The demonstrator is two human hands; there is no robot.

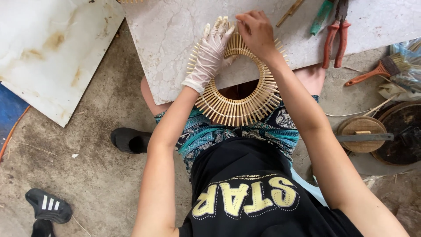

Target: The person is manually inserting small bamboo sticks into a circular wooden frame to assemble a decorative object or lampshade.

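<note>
A ring of short, pale bamboo slats [239, 112], set side by side like spokes around an open centre, lies half on the near edge of the table [175, 39] and half over the person's lap. The slats are smooth, straw-coloured and evenly cut, bound into a flat wreath shape. The left hand [212, 52], in a thin whitish glove, lies flat with fingers stretched over the ring's left arc, pressing it down. The bare right hand [256, 30] is curled at the ring's far edge, fingertips pinching the slats there.

The table is a slab of pale, veined stone with a matte, dusty face. On it, to the right, lie red-handled pliers [337, 37] and a green-handled tool [322, 16]. A second, stained white slab [48, 52] lies to the left. Below is rough grey concrete floor [101, 175], with a paintbrush [377, 70], a round wooden lid [362, 131] and black shoes [48, 205].
</note>
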